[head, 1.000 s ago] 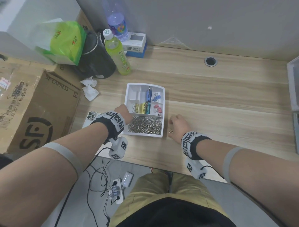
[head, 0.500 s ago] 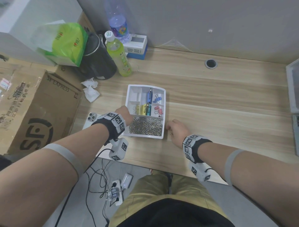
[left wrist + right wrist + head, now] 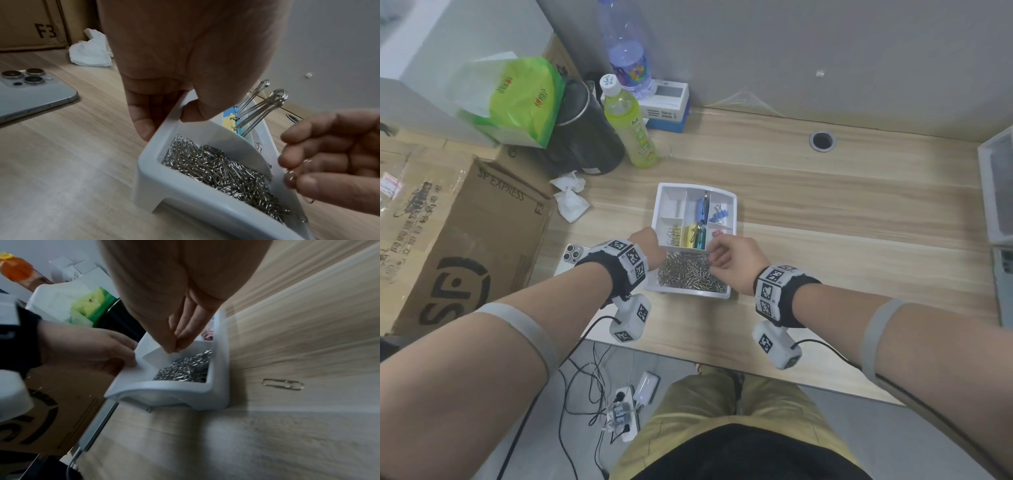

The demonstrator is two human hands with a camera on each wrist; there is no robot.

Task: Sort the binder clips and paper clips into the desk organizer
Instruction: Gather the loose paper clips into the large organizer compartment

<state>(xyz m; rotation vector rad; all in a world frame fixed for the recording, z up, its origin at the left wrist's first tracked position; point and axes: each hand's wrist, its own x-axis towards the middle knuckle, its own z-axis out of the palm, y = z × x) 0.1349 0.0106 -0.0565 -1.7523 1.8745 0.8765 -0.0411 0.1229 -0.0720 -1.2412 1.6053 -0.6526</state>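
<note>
- Left hand (image 3: 650,244) grasps the organizer (image 3: 731,219) by its left rim.
- Right hand (image 3: 732,262) pinches paper clips (image 3: 291,177) over the clip pile (image 3: 688,274).
- One clip (image 3: 282,384) lies on the table (image 3: 825,212).

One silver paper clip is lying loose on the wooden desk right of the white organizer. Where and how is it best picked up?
Probably from above, pinching the long sides of the silver paper clip. It lies flat on the wooden desk, apart from the white organizer, so there is nothing to get under; sliding it first may help. The right hand is nearest but holds paper clips over the tray.
</note>
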